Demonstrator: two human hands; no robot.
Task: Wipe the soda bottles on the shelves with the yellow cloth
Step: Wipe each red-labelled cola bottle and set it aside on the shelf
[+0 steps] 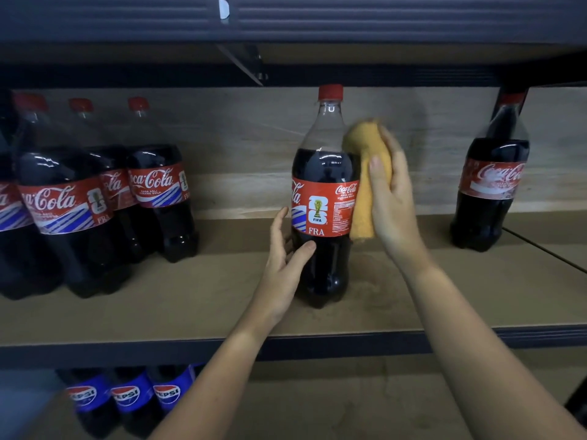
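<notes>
Left hand (287,262), grip loosely curled, steadies the center-frame Coke bottle (324,198); right hand (394,198), grip clamped on the yellow cloth (365,182), presses its side. I'd rotate the bottle, wiping top-down.

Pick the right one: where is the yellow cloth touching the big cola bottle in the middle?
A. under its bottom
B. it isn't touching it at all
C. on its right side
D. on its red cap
C: the right hand presses the yellow cloth against the right side of the middle bottle, from its shoulder down past the label, while the left hand steadies the lower part.
</notes>
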